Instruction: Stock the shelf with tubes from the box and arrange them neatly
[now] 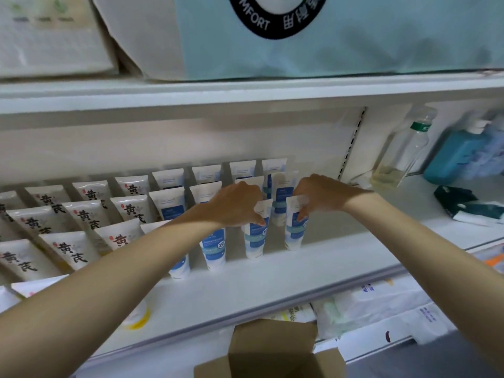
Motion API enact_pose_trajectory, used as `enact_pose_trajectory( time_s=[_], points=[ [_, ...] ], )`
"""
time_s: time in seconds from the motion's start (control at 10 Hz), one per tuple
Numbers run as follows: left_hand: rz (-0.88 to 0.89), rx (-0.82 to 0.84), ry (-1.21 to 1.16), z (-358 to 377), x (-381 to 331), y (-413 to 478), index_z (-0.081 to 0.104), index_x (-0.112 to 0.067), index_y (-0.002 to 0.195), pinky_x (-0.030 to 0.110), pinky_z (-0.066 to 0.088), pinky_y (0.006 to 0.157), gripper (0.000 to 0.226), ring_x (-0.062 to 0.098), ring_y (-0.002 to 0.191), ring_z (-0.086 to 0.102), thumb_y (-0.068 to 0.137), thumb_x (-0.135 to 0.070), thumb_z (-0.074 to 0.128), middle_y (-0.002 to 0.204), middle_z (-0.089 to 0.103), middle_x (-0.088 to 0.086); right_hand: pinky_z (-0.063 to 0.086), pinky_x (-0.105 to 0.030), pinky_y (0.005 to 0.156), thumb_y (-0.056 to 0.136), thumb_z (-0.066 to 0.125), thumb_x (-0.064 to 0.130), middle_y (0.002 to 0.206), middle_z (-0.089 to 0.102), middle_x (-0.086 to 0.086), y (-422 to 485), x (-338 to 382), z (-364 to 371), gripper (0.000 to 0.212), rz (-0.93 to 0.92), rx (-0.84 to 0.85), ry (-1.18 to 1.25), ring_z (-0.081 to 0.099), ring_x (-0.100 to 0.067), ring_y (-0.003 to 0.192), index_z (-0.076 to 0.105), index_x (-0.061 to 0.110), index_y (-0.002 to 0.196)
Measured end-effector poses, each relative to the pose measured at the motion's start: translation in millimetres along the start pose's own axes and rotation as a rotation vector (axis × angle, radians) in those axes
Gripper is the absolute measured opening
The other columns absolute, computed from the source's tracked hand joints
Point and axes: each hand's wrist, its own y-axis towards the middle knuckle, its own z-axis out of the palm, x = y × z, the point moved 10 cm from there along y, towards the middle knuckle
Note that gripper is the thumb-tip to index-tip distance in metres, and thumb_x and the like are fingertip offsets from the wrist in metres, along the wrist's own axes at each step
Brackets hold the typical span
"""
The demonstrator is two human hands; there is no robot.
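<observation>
- Tubes in blue and white (169, 205) stand in rows on the shelf (272, 282), caps down and crimped ends up, leaning back a little. Cream tubes (73, 249) with black characters fill the rows to their left.
- Our left hand (237, 205) pinches the crimped top of the left tube (255, 238) in the front row, thumb on its face and fingers curled behind.
- Our right hand (319, 195) pinches the top of the right tube (296, 230), which ends that row.
- Each tube hangs below its hand, its long axis running down and slightly toward us to the cap on the shelf. The two stand near each other but apart, and each hand is nearest its own tube.
- We judge this to be the tidying step. The next move turns on setting both tubes level and parallel with their neighbours on the left.
- The box (272, 350) sits open below the shelf edge, close to us. We cannot tell whether it holds more tubes.
</observation>
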Motion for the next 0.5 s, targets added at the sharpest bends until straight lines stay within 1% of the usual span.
enact_pose_trajectory(
  time_s=[0.1,0.2,0.3,0.4,0.5],
  points=[
    [-0.002,0.021,0.004,1,1,1,0.049,-0.013,0.129,0.027,0.046,0.083,0.057,0.021,0.109,0.057,0.083,-0.042,0.066,0.127,0.058,0.004,0.034,-0.019,0.055,0.07,0.081,0.026,0.073,0.053,0.009,2,0,0,0.03,-0.009,0.008,0.005,0.052,-0.014,0.073,0.052,0.024,0.076],
    [0.0,0.021,0.004,1,-1,2,0.048,-0.014,0.131,0.026,0.045,0.082,0.058,0.021,0.11,0.057,0.083,-0.041,0.065,0.128,0.057,0.003,0.032,-0.017,0.054,0.07,0.082,0.023,0.067,0.049,0.017,4,-2,2,0.032,-0.005,0.037,0.032,0.049,-0.006,0.065,0.05,0.027,0.068],
    [0.019,0.0,-0.001,-4,-4,0,0.051,-0.014,0.129,0.026,0.044,0.08,0.056,0.02,0.108,0.057,0.083,-0.042,0.066,0.127,0.058,0.002,0.032,-0.018,0.053,0.07,0.081,0.024,0.066,0.048,0.019,3,-1,2,0.032,-0.003,0.043,0.035,0.047,-0.004,0.065,0.05,0.026,0.068],
    [0.033,-0.007,-0.001,-7,-5,-2,0.055,-0.015,0.125,0.025,0.044,0.079,0.05,0.02,0.106,0.057,0.084,-0.042,0.064,0.125,0.06,0.001,0.033,-0.019,0.054,0.07,0.081,0.026,0.068,0.052,0.017,0,0,2,0.032,-0.031,0.027,0.04,0.049,-0.003,0.065,0.05,0.03,0.065],
    [0.048,-0.042,-0.024,-16,-7,-8,0.057,-0.017,0.122,0.027,0.047,0.081,0.044,0.019,0.103,0.059,0.085,-0.04,0.063,0.123,0.062,0.0,0.046,-0.026,0.071,0.07,0.081,0.026,0.091,0.065,0.007,-4,1,-7,0.027,-0.044,-0.013,0.043,0.06,-0.014,0.086,0.067,0.019,0.091]
  ],
)
